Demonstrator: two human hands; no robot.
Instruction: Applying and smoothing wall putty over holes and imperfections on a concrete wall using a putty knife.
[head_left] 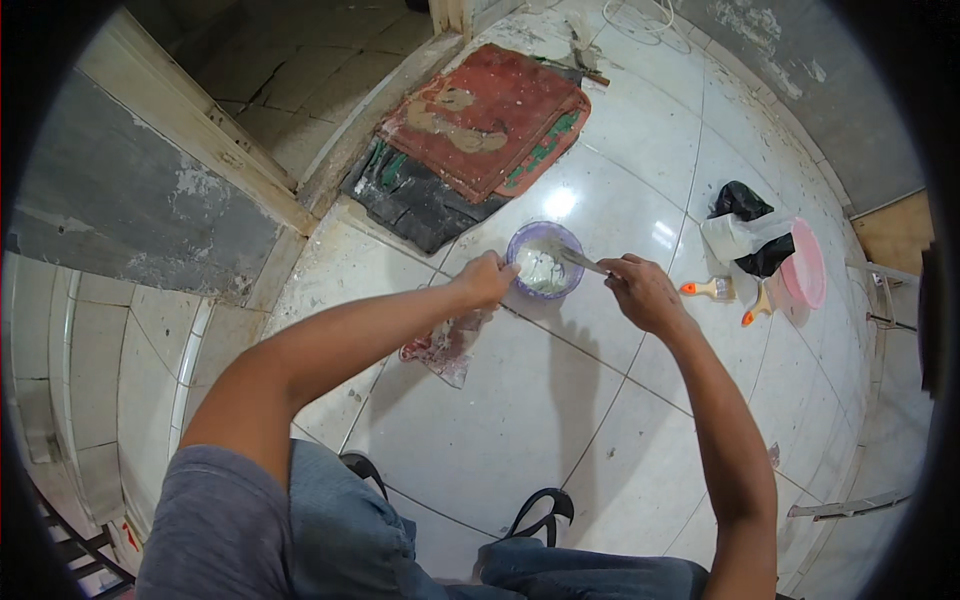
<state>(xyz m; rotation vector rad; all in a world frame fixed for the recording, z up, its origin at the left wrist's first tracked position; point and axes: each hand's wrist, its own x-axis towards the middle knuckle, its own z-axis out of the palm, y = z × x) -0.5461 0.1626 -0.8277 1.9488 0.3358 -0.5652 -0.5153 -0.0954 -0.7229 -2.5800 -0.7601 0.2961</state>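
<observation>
A small purple bowl [575, 284] stands on the tiled floor before me, with white paste [541, 269] in it. My left hand [484, 279] is closed on the bowl's left rim, the thumb over the edge. In my right hand [643, 294] is a flat metal tool that looks like a putty knife [584, 262], its blade down in the paste. The fingers hide most of its handle. Below my left hand lies a crumpled red-and-clear plastic bag [438, 350], smeared with white.
Stacked dirty mats [480, 120] lie beyond the bowl by the doorway. To the right are two paintbrushes [708, 289], a pink basin [803, 265], a white container [725, 241] and black plastic [741, 201]. A metal ladder [850, 507] stands at the far right. My sandalled feet are near the bottom.
</observation>
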